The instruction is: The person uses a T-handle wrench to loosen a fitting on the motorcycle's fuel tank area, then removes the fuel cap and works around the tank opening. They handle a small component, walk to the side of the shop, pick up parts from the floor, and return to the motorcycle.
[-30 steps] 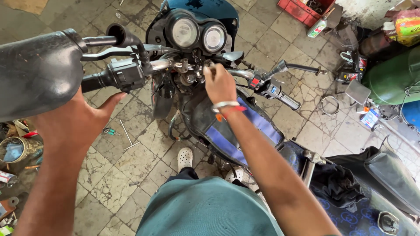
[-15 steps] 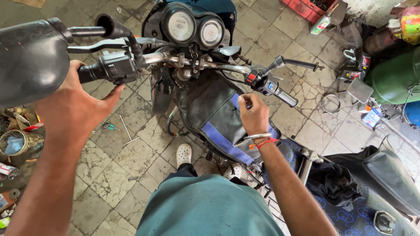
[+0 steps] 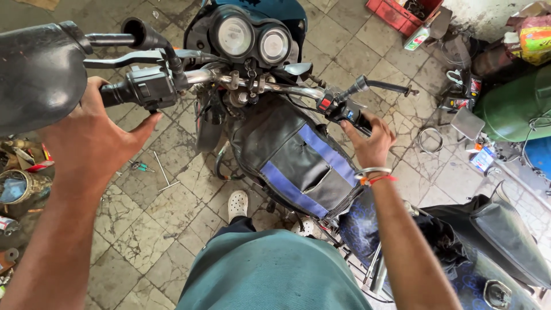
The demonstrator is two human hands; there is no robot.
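Person straddles a motorcycle, view straight down over the handlebar (image 3: 252,80). Left hand (image 3: 92,143) is at the left grip (image 3: 117,92), fingers curled around it from below, thumb spread out to the side (palm side hidden, so how tight the wrap is I cannot tell). Right hand (image 3: 373,143) is closed around the right grip (image 3: 359,120), just beside the red switch (image 3: 325,104); 2 bangles sit at that wrist. Clutch lever (image 3: 132,59) runs above the left hand, untouched; brake lever (image 3: 387,86) juts out past the right hand, also untouched.

Key relation: the bar's long axis runs left to right across the frame, tilted so the left end sits nearer the camera and higher, the right end farther and lower. Each hand is on its own end, so neither is nearer overall. 2 round gauges (image 3: 252,40) sit ahead of the bar centre; the covered tank (image 3: 298,158) (black with blue stripes) lies between the arms, below the bar. Loose tools (image 3: 152,169) lie on the tiled floor (image 3: 143,229) at left, a red crate (image 3: 402,14) top right.
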